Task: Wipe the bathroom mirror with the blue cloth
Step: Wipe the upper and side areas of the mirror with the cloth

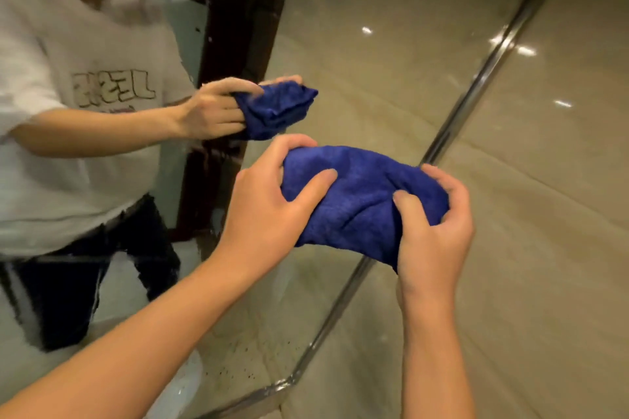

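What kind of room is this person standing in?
Probably a bathroom: a large mirror with a metal edge hangs on glossy beige wall tiles. Both hands grip a blue cloth in front of the glass.

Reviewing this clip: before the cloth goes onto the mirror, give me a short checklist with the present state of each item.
1. Blue cloth in hand: ok, both hands hold it.
2. Left hand grip: ok, fingers and thumb curled round the cloth's left end.
3. Right hand grip: ok, fingers curled round the right end.
4. Cloth shaped for wiping: not ok, it is bunched, not flat.
5. Cloth touching the mirror: not ok, held in front of the glass, apart from it.
6. Cloth damp or dry: cannot tell.
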The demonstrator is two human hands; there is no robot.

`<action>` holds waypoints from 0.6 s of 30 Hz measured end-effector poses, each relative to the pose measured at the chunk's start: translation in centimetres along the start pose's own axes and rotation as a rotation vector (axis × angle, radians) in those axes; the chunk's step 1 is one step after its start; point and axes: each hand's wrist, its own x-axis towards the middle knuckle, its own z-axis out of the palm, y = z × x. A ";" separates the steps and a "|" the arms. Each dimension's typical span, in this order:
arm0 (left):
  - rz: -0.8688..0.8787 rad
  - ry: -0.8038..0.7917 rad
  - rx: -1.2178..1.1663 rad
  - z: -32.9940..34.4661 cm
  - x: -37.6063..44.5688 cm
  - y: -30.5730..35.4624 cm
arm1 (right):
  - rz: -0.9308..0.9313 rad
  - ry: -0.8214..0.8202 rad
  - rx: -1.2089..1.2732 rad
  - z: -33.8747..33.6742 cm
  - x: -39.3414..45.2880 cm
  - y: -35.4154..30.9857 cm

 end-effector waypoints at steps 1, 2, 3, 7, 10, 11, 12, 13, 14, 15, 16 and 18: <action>0.027 0.021 0.005 -0.1 0.6 0.7 | -0.017 0.011 0.029 0.3 0.7 -0.6; 0.053 0.049 0.014 -0.3 1.2 1.4 | -0.027 0.018 0.062 0.6 1.3 -1.1; 0.082 0.086 0.024 -0.5 1.9 2.1 | -0.034 0.017 0.100 0.9 2.1 -1.8; 0.200 0.238 0.059 -1.5 5.0 4.9 | -0.135 -0.051 0.190 2.7 5.3 -4.8; 0.246 0.325 0.062 -2.8 7.2 6.8 | -0.251 -0.096 0.259 4.9 6.7 -7.1; 0.262 0.356 0.073 -3.3 7.9 7.2 | -0.284 -0.108 0.278 5.7 7.0 -7.9; 0.276 0.390 0.088 -3.9 8.4 7.7 | -0.310 -0.118 0.299 6.6 7.1 -8.5; 0.288 0.425 0.105 -4.4 8.8 8.1 | -0.329 -0.130 0.327 7.5 7.3 -9.2; 0.292 0.459 0.119 -4.9 9.2 8.5 | -0.345 -0.146 0.354 8.2 7.5 -9.9; 0.286 0.490 0.126 -5.5 9.5 8.9 | -0.359 -0.164 0.376 8.9 7.6 -10.6; 0.281 0.519 0.128 -6.1 9.7 9.2 | -0.376 -0.179 0.392 9.6 7.6 -11.2; 0.282 0.584 0.140 -7.8 10.0 9.9 | -0.402 -0.225 0.419 11.0 7.5 -12.4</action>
